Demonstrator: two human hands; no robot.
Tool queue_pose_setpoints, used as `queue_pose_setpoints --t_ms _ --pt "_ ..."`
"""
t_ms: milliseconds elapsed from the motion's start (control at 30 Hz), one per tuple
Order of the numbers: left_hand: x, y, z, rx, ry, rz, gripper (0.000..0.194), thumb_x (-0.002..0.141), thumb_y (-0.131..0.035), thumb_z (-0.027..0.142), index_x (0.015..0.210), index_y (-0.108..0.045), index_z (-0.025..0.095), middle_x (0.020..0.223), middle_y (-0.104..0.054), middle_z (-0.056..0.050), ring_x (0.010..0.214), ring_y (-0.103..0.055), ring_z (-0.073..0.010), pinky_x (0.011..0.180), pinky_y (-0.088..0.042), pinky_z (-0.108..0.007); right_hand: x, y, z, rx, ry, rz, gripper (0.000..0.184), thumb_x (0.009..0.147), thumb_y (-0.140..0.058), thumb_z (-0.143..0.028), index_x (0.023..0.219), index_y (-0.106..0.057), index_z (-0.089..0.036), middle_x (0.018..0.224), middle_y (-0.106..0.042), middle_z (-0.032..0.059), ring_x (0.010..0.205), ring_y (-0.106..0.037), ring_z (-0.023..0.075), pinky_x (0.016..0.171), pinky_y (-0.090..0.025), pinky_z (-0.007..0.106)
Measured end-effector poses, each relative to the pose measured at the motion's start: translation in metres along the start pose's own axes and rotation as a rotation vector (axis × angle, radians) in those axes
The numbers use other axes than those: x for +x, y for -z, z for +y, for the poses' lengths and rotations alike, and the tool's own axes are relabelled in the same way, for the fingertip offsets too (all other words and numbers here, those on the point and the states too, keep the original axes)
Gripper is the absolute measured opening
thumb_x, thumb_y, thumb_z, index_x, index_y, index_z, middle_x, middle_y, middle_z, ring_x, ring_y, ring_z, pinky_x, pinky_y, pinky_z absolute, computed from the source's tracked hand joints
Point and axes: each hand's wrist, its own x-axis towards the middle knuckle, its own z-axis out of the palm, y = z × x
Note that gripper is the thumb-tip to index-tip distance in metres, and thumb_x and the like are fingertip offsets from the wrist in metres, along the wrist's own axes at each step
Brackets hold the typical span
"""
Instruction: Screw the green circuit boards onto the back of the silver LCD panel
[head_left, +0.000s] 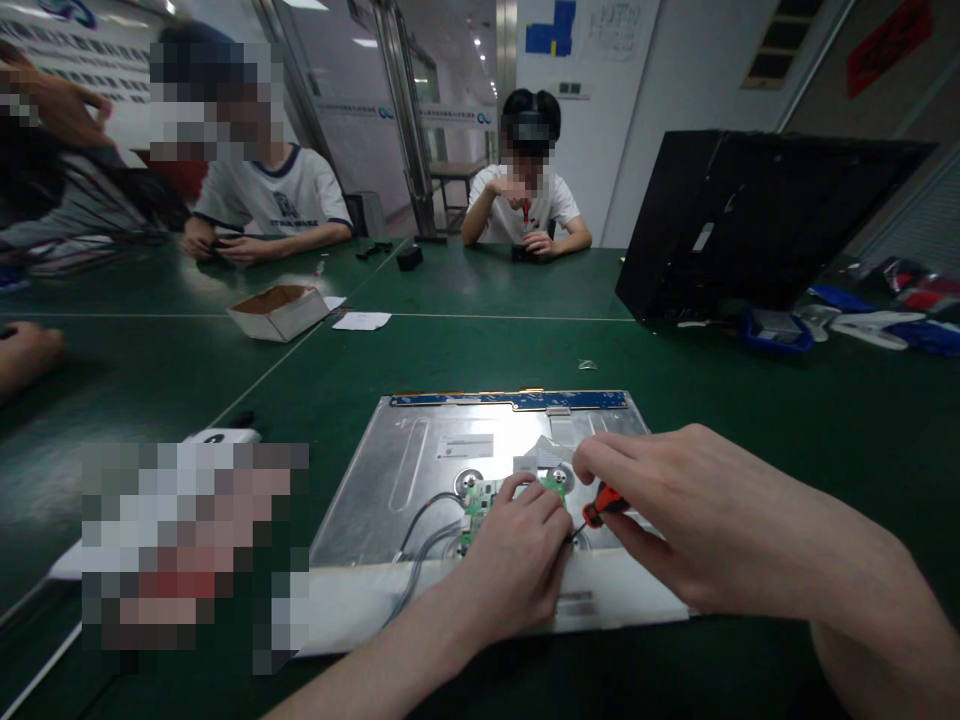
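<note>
A flat metal display panel (367, 500) lies on the table before me, a blue circuit strip (487, 400) along its far edge. On its middle sits a small green circuit board (474, 530) with grey cables (429, 545) running off to the left. My left hand (521, 545) is closed over this board, fingers curled and bunched; their tips are partly hidden. My right hand (675, 510) grips a red-and-black screwdriver (600, 506), tilted, with its thin shaft pointing down beside my left fingers. Its tip is hard to make out near the board's right side.
A black monitor housing (720, 230) stands at the back right, near a blue tray (776, 328) and cables. An open cardboard box (279, 312) and a white paper (361, 321) lie at left. Two co-workers (266, 195) sit across the table; another person's hand (30, 355) shows at far left.
</note>
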Motion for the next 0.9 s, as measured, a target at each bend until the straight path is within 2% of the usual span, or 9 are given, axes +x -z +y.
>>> queue_pose_setpoints --t_ms 267,533,767,900 --pt "-0.0013 -0.0024 -0.0008 0.01 0.005 0.024 0.01 0.083 -0.053 0.019 0.091 -0.06 0.019 0.095 -0.065 -0.007 0.094 -0.059 -0.0251 0.101 -0.035 -0.046 0.0032 -0.0026 0.0018 -0.028 -0.069 -0.023 0.009 0.089 -0.054 -0.022 0.095 -0.048 -0.024 0.077 -0.062 -0.0028 0.061 -0.054 0.0153 0.05 -0.027 0.027" --pt "-0.0006 -0.0011 -0.0001 0.002 0.006 0.011 0.012 0.083 -0.054 0.019 0.093 -0.06 0.019 0.096 -0.065 -0.007 0.097 -0.058 -0.025 0.103 -0.033 -0.046 0.0005 0.0019 0.0006 0.027 0.0 -0.024 0.015 0.083 -0.054 -0.014 0.093 -0.049 -0.023 0.083 -0.061 -0.0023 0.061 -0.051 0.0141 0.051 -0.029 0.027" --pt "-0.0013 -0.0024 -0.0011 0.009 -0.004 0.023 0.013 0.085 -0.052 0.019 0.094 -0.06 0.02 0.097 -0.065 -0.008 0.097 -0.059 -0.0255 0.1 -0.035 -0.046 0.0034 -0.0028 0.0013 -0.033 -0.034 -0.001 0.006 0.09 -0.054 -0.024 0.095 -0.052 -0.024 0.074 -0.064 -0.0023 0.059 -0.055 0.0151 0.05 -0.027 0.029" --pt "-0.0009 -0.0022 -0.0005 0.013 -0.005 0.034 0.016 0.085 -0.053 0.02 0.098 -0.06 0.02 0.1 -0.066 -0.008 0.1 -0.059 -0.0263 0.101 -0.035 -0.047 0.0011 0.0011 -0.0005 0.024 -0.004 -0.024 0.009 0.085 -0.055 -0.018 0.092 -0.051 -0.022 0.079 -0.063 -0.0015 0.061 -0.053 0.014 0.051 -0.03 0.028"
